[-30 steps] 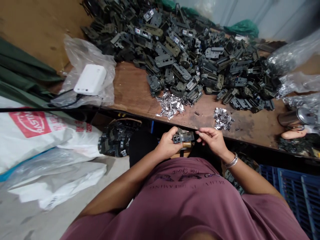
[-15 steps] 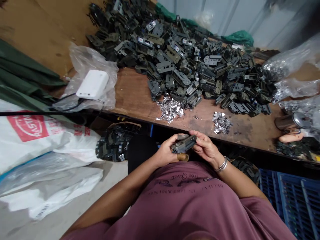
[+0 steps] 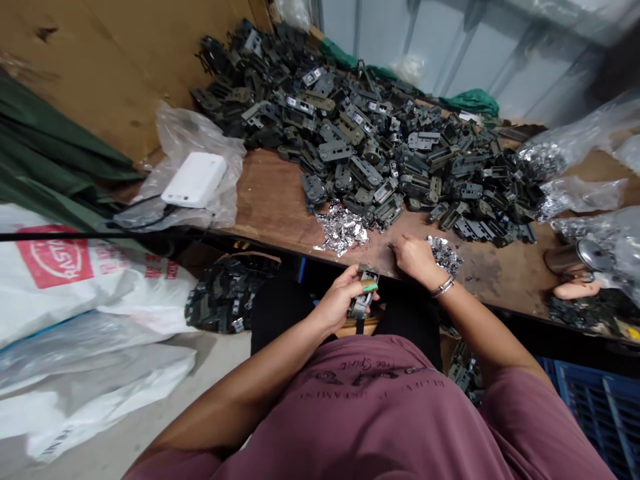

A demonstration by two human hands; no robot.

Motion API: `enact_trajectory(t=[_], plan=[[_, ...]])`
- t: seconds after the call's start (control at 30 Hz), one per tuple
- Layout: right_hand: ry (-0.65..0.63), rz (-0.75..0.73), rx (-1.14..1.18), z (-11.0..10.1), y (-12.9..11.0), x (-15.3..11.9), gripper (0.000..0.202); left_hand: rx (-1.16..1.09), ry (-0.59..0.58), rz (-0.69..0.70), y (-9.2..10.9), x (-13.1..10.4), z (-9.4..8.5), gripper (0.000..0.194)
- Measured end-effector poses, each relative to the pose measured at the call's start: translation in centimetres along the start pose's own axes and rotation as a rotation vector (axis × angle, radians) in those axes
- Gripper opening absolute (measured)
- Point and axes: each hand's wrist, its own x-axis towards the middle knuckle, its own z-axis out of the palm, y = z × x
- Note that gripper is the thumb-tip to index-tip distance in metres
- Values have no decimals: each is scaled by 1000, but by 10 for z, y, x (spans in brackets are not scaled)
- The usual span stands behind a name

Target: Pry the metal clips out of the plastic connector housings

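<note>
My left hand is closed around a dark grey bracket-like part, held low in front of my shirt, below the table edge. A yellowish cover with a bright green strip shows at the thumb. My right hand reaches onto the front of the wooden table, fingers pinched together and pointing down. Whatever is at its fingertips is too small and dark to make out. Right beside this hand lies a small heap of shiny metal pieces, and a second shiny heap lies to its left.
A big pile of dark grey bracket-like parts covers the table's back. A white box with black cables rests on clear plastic at left. At right are a metal cup, another person's hand and plastic bags. Blue crates stand below.
My right hand has let go of the bracket-like part and moved up onto the table, beside the shiny heap. My left hand keeps the part, now turned more upright. The view has shifted slightly.
</note>
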Motion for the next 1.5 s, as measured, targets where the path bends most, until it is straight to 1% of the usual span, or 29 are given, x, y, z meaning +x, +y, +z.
enact_trajectory(t=[0.03, 0.1, 0.17, 0.2, 0.27, 0.33, 0.43, 0.5, 0.53, 0.6, 0.67, 0.77, 0.83, 0.93, 1.03, 1.2, 1.5], plan=[[-43, -35, -46, 2, 1, 1, 26, 5, 31, 2, 1, 1, 0, 30], [-82, -136, -69, 7, 4, -3, 29, 9, 90, 3, 4, 4, -2, 30], [-76, -213, -23, 10, 9, -12, 32, -3, 144, 2, 5, 5, -5, 32], [-59, -224, 26, 11, 10, -17, 33, -14, 165, -2, 6, 5, -6, 34], [-13, -197, 147, 12, 11, -23, 31, -31, 186, -16, 6, 6, -7, 36], [24, -111, 219, 12, 5, -24, 29, -29, 179, -19, 5, 6, -5, 37], [42, 31, 143, 14, -12, -17, 32, 16, 130, 20, 2, 7, -1, 36], [56, 56, 86, 16, -22, -13, 29, 61, 106, 75, 1, 6, 0, 34], [73, 45, 99, 17, -25, -12, 26, 84, 103, 108, 1, 6, -1, 33], [131, 3, 242, 17, -30, -14, 19, 118, 100, 172, 1, 5, -4, 32], [190, -44, 512, 17, -34, -22, 13, 138, 91, 209, 1, 4, -7, 34], [265, -111, 919, 13, -45, -39, 10, 189, 81, 202, 0, 3, -9, 36], [347, -171, 1013, 10, -54, -48, 8, 239, 64, 203, -2, 3, -8, 37], [472, -285, 943, 9, -63, -55, 1, 322, 44, 256, -3, 1, -5, 36], [531, -334, 925, 12, -67, -55, 7, 401, 62, 308, -4, -1, -6, 31], [546, -331, 958, 21, -67, -57, 8, 557, 120, 340, -8, -1, -9, 26], [594, -270, 954, 28, -62, -62, 6, 599, 131, 354, -16, 4, -4, 26]])
